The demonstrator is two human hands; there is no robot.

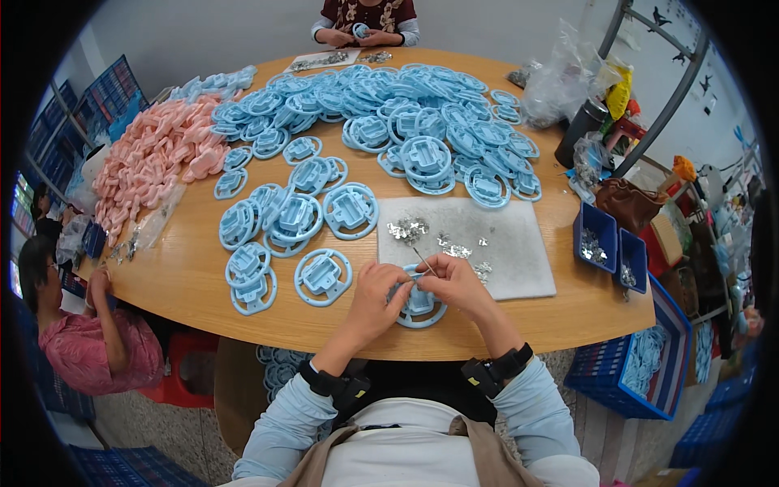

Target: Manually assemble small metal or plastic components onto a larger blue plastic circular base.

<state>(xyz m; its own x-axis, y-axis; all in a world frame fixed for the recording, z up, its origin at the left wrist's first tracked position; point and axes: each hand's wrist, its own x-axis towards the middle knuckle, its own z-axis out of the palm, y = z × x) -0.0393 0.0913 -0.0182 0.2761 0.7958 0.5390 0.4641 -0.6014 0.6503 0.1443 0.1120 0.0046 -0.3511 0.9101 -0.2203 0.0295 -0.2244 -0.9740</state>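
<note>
A light-blue round plastic part (420, 312), like a small toy steering wheel, lies at the table's near edge beneath both hands. My left hand (376, 299) is closed, its thumb and fingers gripping the part's upper left side. My right hand (456, 284) is closed around a thin metal tool (418, 256), perhaps tweezers, whose shaft slants up to the left. Its fingertips meet my left fingertips over the part; any small piece between them is hidden. Just beyond, a white-grey mat (519, 252) bears small silver metal clips (408, 230) in loose heaps.
Several loose blue parts (323, 277) lie to the left, before a large blue pile (349, 97). Pink plastic pieces (154, 162) are heaped farther left. Blue bins (595, 237) of metal bits stand right, near a dark cylinder (581, 132). Two people sit at the table.
</note>
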